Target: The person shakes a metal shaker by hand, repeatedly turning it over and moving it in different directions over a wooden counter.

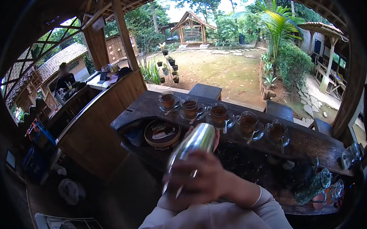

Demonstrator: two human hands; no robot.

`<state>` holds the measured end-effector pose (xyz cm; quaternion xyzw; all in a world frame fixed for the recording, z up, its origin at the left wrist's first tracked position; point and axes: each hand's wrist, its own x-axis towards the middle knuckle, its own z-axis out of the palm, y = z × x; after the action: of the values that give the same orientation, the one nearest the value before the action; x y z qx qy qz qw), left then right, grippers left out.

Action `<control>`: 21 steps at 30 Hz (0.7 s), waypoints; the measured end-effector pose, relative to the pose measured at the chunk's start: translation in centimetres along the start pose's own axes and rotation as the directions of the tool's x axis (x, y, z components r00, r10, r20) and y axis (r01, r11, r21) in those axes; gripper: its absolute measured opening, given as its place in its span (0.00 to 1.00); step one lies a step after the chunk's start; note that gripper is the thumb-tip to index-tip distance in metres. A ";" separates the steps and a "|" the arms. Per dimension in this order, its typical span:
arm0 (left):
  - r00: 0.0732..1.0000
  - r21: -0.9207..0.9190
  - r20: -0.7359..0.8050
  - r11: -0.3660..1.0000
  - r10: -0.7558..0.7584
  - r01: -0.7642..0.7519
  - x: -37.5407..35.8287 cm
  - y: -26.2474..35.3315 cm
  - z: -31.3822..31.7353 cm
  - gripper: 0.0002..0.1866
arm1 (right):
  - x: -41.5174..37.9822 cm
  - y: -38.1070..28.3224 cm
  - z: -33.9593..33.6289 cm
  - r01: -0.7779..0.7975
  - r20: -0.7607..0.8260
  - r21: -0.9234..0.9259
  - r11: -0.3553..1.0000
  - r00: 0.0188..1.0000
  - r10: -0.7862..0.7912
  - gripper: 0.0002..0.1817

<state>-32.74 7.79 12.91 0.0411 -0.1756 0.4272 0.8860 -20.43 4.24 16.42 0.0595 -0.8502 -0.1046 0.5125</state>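
Observation:
A shiny metal cocktail shaker [201, 137] is held tilted in front of my chest, its far end pointing up and forward. My right hand [203, 172] is closed round its near part, blurred by motion. Of my left hand [216, 140], only some fingers show, curled against the far side of the shaker; the shaker hides the rest. Beyond it, several glass cups of brown drink stand in a row on saucers with spoons, among them a middle cup [218, 112]. A round tin [162, 133] with a printed lid lies just left of the shaker.
The dark wooden counter [314, 152] runs across in front of me. A green patterned cylinder [314, 186] and glassware [337, 188] stand at right. Stools [205, 90] line the far side. A wooden bar [107, 117] is at left, with another person [64, 78] behind it.

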 end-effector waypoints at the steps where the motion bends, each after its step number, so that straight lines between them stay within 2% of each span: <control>1: 1.000 -0.004 0.004 1.000 0.007 -0.007 0.0 0.1 0.0 0.34 | 0.4 -1.3 -0.4 0.133 0.015 -0.041 0.990 0.991 -0.132 0.16; 3: 1.000 -0.002 0.004 1.000 0.017 -0.017 0.0 0.1 0.0 0.34 | 0.2 -1.6 -0.1 0.186 -0.089 -0.009 0.982 0.978 -0.186 0.11; 5: 1.000 0.003 -0.003 1.000 0.027 -0.027 0.0 0.2 0.0 0.34 | -0.9 1.1 0.4 -0.012 -0.120 0.031 0.999 0.993 0.016 0.11; 6: 1.000 0.002 -0.008 1.000 0.030 -0.030 0.0 0.3 -0.1 0.34 | -2.4 3.3 1.1 -0.180 -0.057 0.043 0.983 0.982 0.182 0.12; 7: 1.000 -0.001 -0.005 1.000 0.030 -0.030 0.0 0.3 -0.1 0.34 | -3.0 4.6 2.0 -0.449 -0.143 0.284 0.847 0.854 0.500 0.14; 9: 1.000 -0.006 0.009 1.000 0.011 -0.011 0.1 0.5 -0.3 0.35 | -3.6 5.1 2.3 -0.635 -0.167 0.452 0.626 0.630 0.759 0.14; 10: 1.000 -0.004 0.023 1.000 -0.007 0.007 0.1 0.6 -0.4 0.35 | -3.1 4.7 1.7 -0.532 -0.123 0.282 0.799 0.806 0.580 0.14; 11: 0.999 -0.004 0.040 1.000 -0.016 0.016 0.1 0.7 -0.5 0.35 | -2.3 3.5 0.9 -0.370 -0.021 0.122 0.921 0.927 0.375 0.13; 12: 0.999 -0.007 0.051 1.000 -0.011 0.011 0.1 0.7 -0.7 0.35 | -0.7 1.4 0.3 -0.185 -0.030 0.082 0.979 0.982 0.188 0.13; 13: 0.998 -0.009 0.057 1.000 -0.001 0.002 0.1 0.7 -0.8 0.35 | 0.6 -0.7 0.0 0.007 -0.037 0.048 0.999 0.999 -0.005 0.13; 15: 0.998 0.002 0.067 1.000 0.020 -0.020 -0.1 0.7 -1.0 0.35 | 0.7 -2.4 -0.2 0.179 -0.061 0.078 0.981 0.983 -0.174 0.12; 16: 0.998 0.006 0.063 1.000 0.023 -0.023 -0.4 1.0 -1.2 0.35 | 0.5 -1.6 0.2 0.187 -0.163 0.134 0.973 0.973 -0.165 0.09; 17: 0.998 -0.009 0.060 1.000 0.022 -0.021 -1.0 1.1 -1.4 0.35 | -0.1 0.1 0.6 0.096 -0.152 0.123 0.988 0.985 -0.077 0.08; 18: 0.998 -0.026 0.056 0.999 0.020 -0.019 -1.6 1.2 -1.6 0.36 | -1.1 1.8 1.7 -0.057 -0.154 0.031 0.998 0.986 0.061 0.11; 19: 0.998 -0.044 0.054 0.999 0.015 -0.013 -2.1 1.1 -1.8 0.36 | -2.4 3.5 2.3 -0.314 -0.142 0.042 0.948 0.938 0.317 0.17; 20: 0.998 -0.062 0.058 0.998 0.006 -0.003 -2.4 1.2 -1.9 0.36 | -2.8 5.2 3.6 -0.505 -0.271 0.235 0.831 0.787 0.555 0.21; 21: 0.998 -0.078 0.065 0.997 -0.008 0.013 -2.4 1.2 -2.0 0.36 | -3.1 5.5 4.2 -0.666 -0.287 0.325 0.671 0.607 0.741 0.23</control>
<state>-34.51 7.27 10.15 0.0210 -0.2204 0.4137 0.8831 -22.69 10.69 13.12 -0.2138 -0.6875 0.2001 0.6645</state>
